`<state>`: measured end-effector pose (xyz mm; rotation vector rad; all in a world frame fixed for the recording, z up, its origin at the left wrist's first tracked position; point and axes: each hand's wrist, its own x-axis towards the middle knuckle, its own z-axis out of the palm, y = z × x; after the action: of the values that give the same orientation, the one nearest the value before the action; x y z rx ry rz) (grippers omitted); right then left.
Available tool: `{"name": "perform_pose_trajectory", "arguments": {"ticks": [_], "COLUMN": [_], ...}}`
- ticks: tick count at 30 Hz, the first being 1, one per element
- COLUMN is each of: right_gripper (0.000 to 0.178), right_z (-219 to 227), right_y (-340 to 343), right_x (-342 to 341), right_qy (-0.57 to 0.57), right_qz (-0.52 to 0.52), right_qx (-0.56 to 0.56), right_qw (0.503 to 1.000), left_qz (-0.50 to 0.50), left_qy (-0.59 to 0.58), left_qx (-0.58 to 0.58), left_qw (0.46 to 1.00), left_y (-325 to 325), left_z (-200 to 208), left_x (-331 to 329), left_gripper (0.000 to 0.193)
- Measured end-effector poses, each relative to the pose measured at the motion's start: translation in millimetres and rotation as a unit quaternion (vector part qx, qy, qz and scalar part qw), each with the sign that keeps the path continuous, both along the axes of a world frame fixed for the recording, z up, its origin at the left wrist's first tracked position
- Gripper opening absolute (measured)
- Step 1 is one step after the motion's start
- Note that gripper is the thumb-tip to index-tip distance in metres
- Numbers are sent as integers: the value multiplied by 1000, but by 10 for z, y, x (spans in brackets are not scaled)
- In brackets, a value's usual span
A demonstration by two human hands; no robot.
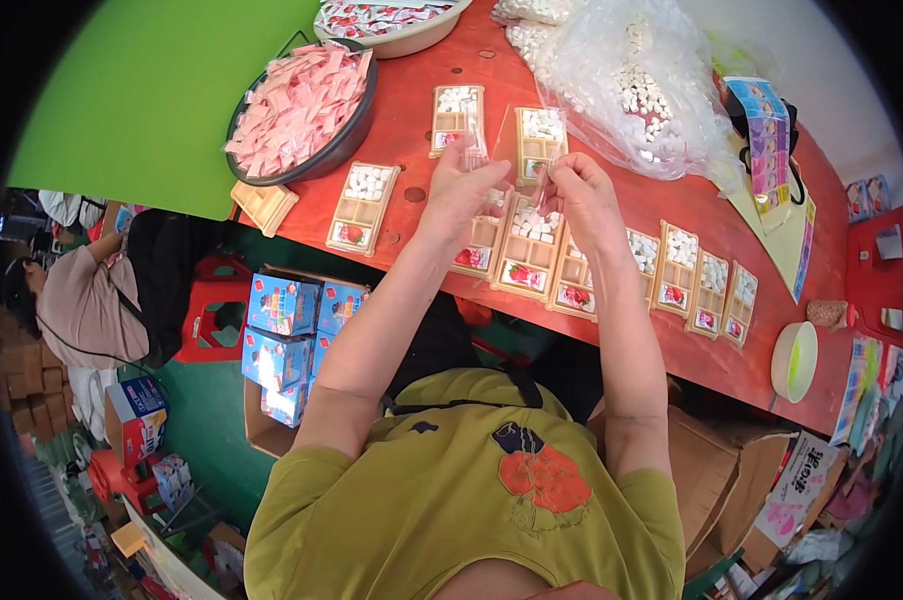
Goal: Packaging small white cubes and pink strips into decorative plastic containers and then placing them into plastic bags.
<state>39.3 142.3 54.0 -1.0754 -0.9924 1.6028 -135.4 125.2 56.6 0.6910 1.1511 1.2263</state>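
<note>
My left hand (462, 195) and my right hand (584, 200) are raised over the red table, both closed on clear plastic film (478, 142) that looks like a thin bag. The film is see-through, so its edges are hard to make out. Beneath and around my hands lie several beige compartment trays (529, 250). They hold small white pieces (370, 182) at one end and a strawberry-print packet (525, 275) at the other. One such tray (365, 212) lies left of my left hand. Part of the row is hidden behind my hands and forearms.
A dark basin (364, 118) of pink packets stands at the back left, near a tilted beige tray (265, 207). A large clear bag (597, 75) of white pieces lies behind. A pale bowl (778, 362) sits right. Blue boxes (284, 303) fill a carton below. Another person (87, 300) is left.
</note>
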Motion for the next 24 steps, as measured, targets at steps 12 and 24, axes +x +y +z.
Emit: {"name": "perform_pose_trajectory", "arguments": {"ticks": [12,24], "right_gripper": [16,18], "right_z": [-107,13], "right_y": [-29,-201], "right_x": [96,-74], "right_qy": [244,226], "right_qz": [112,114], "right_qx": [-89,-30], "right_qw": [959,967], "left_qz": [-132,-101], "left_qy": [-248,-242], "left_qx": [-63,-73], "left_qw": [958,962], "left_y": [87,-9], "left_z": [-163,0], "left_x": [30,67], "left_gripper": [56,59]}}
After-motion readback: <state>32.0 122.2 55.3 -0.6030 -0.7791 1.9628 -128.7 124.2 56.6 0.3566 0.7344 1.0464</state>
